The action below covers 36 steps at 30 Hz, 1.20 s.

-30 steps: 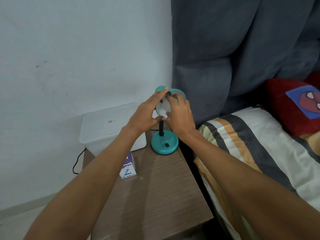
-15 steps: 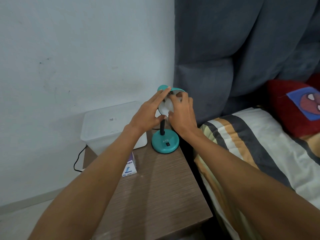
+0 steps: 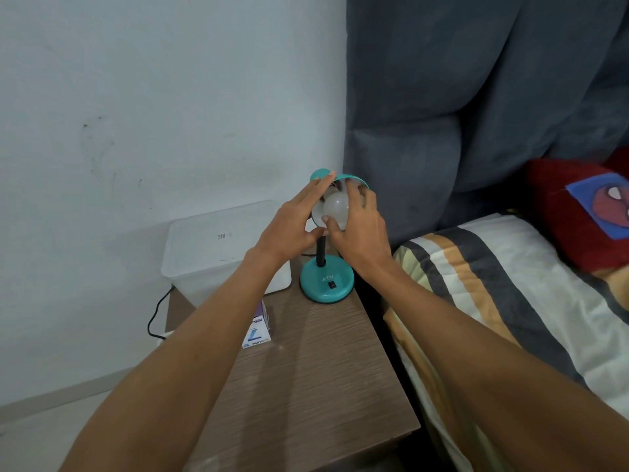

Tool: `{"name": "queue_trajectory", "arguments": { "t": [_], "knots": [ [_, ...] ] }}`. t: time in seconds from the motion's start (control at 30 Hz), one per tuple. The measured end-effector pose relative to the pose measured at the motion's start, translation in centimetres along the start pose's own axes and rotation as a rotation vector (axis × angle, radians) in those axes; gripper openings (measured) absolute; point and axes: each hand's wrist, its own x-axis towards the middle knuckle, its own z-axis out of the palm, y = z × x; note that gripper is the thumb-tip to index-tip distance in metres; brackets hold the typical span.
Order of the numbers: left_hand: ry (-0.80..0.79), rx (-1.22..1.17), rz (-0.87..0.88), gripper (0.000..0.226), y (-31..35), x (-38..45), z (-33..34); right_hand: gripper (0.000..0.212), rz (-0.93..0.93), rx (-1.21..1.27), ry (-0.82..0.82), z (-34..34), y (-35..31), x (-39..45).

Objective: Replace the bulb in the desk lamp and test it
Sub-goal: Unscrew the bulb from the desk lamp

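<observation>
A small teal desk lamp [image 3: 326, 284] with a round base and black stem stands at the back of a brown bedside table [image 3: 306, 386]. Its shade tilts toward me and a white bulb [image 3: 335, 207] sits inside it, unlit. My left hand [image 3: 292, 226] holds the shade's left side, fingers along its rim. My right hand [image 3: 360, 229] grips the bulb with thumb and fingers around it. A small bulb box [image 3: 258, 330] lies on the table, partly behind my left forearm.
A translucent white plastic bin [image 3: 218, 247] stands left of the lamp against the wall, with a black cable [image 3: 156, 315] below it. A bed with a striped blanket [image 3: 493, 301], a grey padded headboard [image 3: 476, 97] and a red cushion [image 3: 578, 212] lies to the right.
My right hand has shifted slightly on the bulb, so more of the white bulb shows between my hands. My left hand stays on the shade. The lamp has not moved.
</observation>
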Motion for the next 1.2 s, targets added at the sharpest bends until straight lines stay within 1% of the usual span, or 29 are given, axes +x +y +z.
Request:
{"name": "queue_trajectory", "arguments": {
  "t": [0.1,0.17,0.27,0.33,0.4,0.47,0.53,0.6,0.67,0.73,0.8,0.9,1.0,1.07,1.17,1.2],
  "knots": [
    [-0.027,0.012,-0.004,0.103,0.0,0.1,-0.1,0.062,0.039,-0.040,-0.029,-0.4,0.1,0.5],
    [-0.036,0.013,0.002,0.103,0.1,0.2,-0.2,0.063,-0.011,-0.113,-0.029,-0.6,0.1,0.6],
    [-0.047,0.031,0.008,0.102,0.1,0.2,-0.5,0.070,-0.096,-0.181,-0.025,-0.5,0.1,0.4],
    [-0.057,0.037,0.013,0.100,0.0,0.3,-0.6,0.071,-0.080,-0.123,-0.021,-0.2,0.0,0.2],
    [-0.065,0.033,0.012,0.100,-0.1,0.4,-0.7,0.071,0.003,-0.034,-0.016,-0.1,-0.1,0.2],
    [-0.071,0.030,0.011,0.101,-0.1,0.4,-0.8,0.069,0.042,-0.057,-0.035,-0.2,-0.2,0.4],
    [-0.066,0.034,0.014,0.102,-0.1,0.3,-0.9,0.068,0.014,-0.112,-0.046,-0.4,-0.2,0.5],
    [-0.059,0.045,0.014,0.102,-0.1,0.2,-0.9,0.078,-0.020,-0.144,-0.048,-0.4,-0.3,0.3],
    [-0.057,0.046,0.015,0.101,-0.1,0.2,-0.9,0.084,-0.020,-0.112,-0.043,0.0,-0.2,0.0],
    [-0.062,0.042,0.018,0.099,-0.2,0.2,-0.9,0.079,0.026,-0.030,-0.033,0.3,0.0,-0.1],
    [-0.070,0.039,0.018,0.099,-0.3,0.3,-0.9,0.073,0.071,-0.008,-0.045,0.2,0.2,0.2],
    [-0.080,0.049,0.002,0.101,-0.3,0.3,-1.0,0.065,0.031,-0.054,-0.053,0.0,0.3,0.7],
    [-0.079,0.056,-0.005,0.101,-0.2,0.3,-1.1,0.072,-0.030,-0.103,-0.058,-0.1,0.4,0.4],
    [-0.077,0.056,0.004,0.100,-0.2,0.3,-1.2,0.077,-0.053,-0.081,-0.062,0.1,0.7,0.1],
    [-0.084,0.049,0.012,0.099,-0.2,0.4,-1.2,0.076,0.022,0.017,-0.056,0.1,0.6,0.2],
    [-0.086,0.052,0.013,0.099,-0.2,0.4,-1.2,0.074,0.045,0.016,-0.066,0.0,0.6,0.4]
  ]
}}
